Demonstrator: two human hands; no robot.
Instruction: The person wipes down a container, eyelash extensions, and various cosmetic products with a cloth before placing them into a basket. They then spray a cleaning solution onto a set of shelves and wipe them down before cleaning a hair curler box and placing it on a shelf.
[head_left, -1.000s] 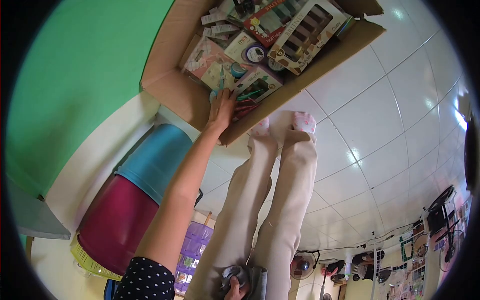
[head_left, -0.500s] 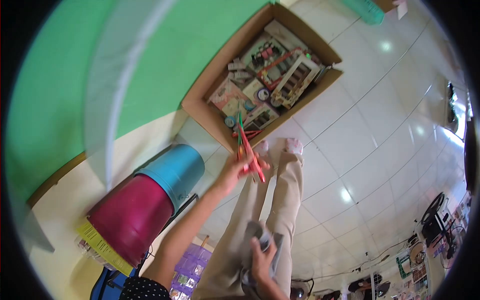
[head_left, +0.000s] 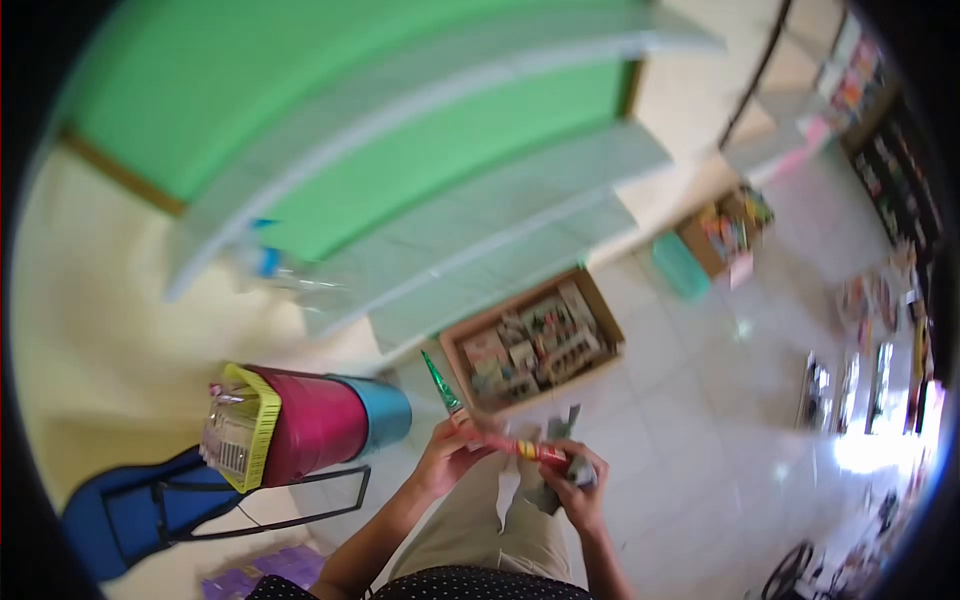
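The left hand [head_left: 447, 457] was closed around a green cone tube [head_left: 440, 383] and a red tube [head_left: 535, 451]; the right hand [head_left: 577, 487] gripped a grey cloth [head_left: 545, 492], touching the red tube.

I see a slim green cone [head_left: 438, 378], pointed tip up and tilted left, rising from just above my left hand [head_left: 447, 460] fingers. A red-and-yellow tube [head_left: 530, 450] lies roughly level between both sets of fingertips. A grey cloth [head_left: 560, 470] is bunched under my right hand [head_left: 580, 490] fingers, hanging below the tube.
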